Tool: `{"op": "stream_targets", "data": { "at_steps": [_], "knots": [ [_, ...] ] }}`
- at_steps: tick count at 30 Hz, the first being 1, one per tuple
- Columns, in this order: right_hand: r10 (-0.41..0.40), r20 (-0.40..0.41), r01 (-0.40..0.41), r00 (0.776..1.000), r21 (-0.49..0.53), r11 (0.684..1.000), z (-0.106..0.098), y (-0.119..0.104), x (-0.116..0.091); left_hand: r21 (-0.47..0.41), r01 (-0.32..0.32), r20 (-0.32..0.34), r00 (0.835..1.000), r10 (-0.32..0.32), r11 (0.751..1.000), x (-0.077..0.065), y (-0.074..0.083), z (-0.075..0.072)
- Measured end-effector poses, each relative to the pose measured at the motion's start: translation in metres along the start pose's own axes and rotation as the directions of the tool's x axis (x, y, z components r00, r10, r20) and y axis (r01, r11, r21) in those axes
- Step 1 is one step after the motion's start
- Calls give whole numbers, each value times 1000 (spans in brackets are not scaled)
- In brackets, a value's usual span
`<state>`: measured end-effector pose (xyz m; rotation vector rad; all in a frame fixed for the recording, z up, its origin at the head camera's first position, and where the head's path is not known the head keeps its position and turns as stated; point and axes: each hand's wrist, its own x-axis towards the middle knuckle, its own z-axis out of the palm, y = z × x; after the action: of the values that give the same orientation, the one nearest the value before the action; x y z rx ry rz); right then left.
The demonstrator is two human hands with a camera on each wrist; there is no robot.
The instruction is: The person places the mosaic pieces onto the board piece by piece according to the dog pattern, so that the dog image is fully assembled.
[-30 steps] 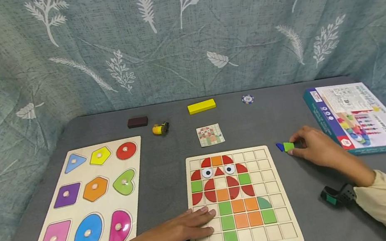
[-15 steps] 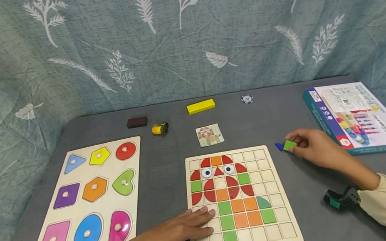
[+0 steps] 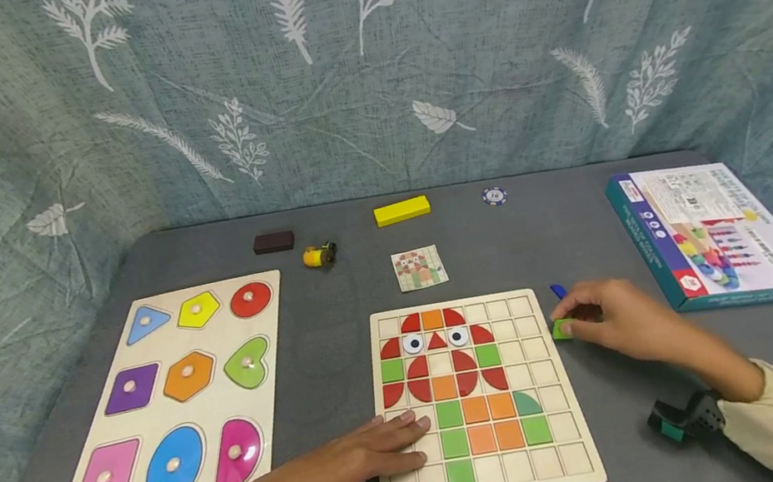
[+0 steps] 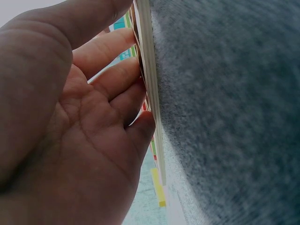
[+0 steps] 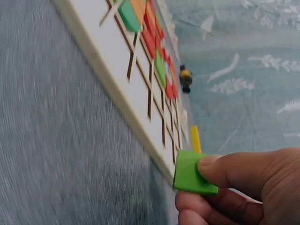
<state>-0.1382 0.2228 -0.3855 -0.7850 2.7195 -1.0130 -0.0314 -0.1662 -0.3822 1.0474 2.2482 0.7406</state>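
Note:
Between thumb and fingers, my right hand pinches a green square tile just beyond the right edge of the wooden grid board. My left hand lies with fingers stretched over the board's lower left corner, its fingertips touching the surface. Red, orange and green tiles fill many of the grid's cells, with two eye tiles near the top. A blue tile lies on the table behind the right hand's fingertips. Behind the board is a small pattern card printed with a similar picture.
A wooden shape puzzle with knobbed pieces lies at left, a boxed game at right. Along the back are a dark block, a small yellow-and-black toy, a yellow block and a poker chip.
My right hand has picked the green tile up from beside the blue tile and carried it left and nearer, to the board's right edge. The left hand has stayed in place.

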Motion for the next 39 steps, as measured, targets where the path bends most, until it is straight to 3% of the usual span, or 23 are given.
{"op": "stream_targets", "data": {
  "at_steps": [14,21,31,39],
  "knots": [
    [-146,180,107,973,210,972,11,-26,-8,-1,4,5,1000,-4,1000,1,-1,-1],
    [-190,269,115,944,269,956,21,-37,-11,-11,20,4,1000,-20,1000,2,1,-2],
    [-284,311,173,907,340,924,28,-43,-18,12,9,20,1000,-9,1000,1,0,-2],
    [-314,383,157,869,387,908,32,-50,-20,15,-2,20,1000,2,1000,1,-1,-2]
  ]
}}
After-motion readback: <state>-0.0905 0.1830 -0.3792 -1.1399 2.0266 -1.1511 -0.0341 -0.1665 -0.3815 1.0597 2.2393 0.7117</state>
